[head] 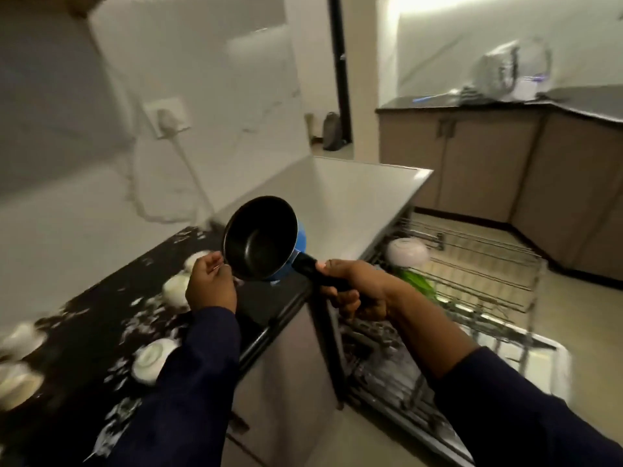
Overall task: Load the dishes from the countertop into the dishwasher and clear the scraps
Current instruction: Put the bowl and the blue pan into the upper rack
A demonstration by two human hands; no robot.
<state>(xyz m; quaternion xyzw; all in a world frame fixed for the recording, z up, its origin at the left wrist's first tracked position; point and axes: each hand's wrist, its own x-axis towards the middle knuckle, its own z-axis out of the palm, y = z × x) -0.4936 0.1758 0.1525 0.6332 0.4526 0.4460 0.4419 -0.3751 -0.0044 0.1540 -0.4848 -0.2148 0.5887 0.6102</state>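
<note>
A small blue saucepan (pixel 261 239) with a black inside is held tilted in the air above the counter's corner. My right hand (pixel 350 291) grips its black handle. My left hand (pixel 210 284) is at the pan's left rim, fingers curled, thumb and fingertips close to the rim; contact is unclear. Several white bowls (pixel 151 360) lie on the black speckled countertop (pixel 84 332) to the left. The dishwasher's wire rack (pixel 478 264) is pulled out on the right, holding an upturned white bowl (pixel 406 252) and a green item (pixel 418 281).
A lower rack (pixel 404 375) and the open white dishwasher door (pixel 553 358) stick out over the floor at right. A white appliance top (pixel 357 197) sits behind the pan. A wall socket with a cable (pixel 168 121) is on the left wall. Cabinets stand at the far right.
</note>
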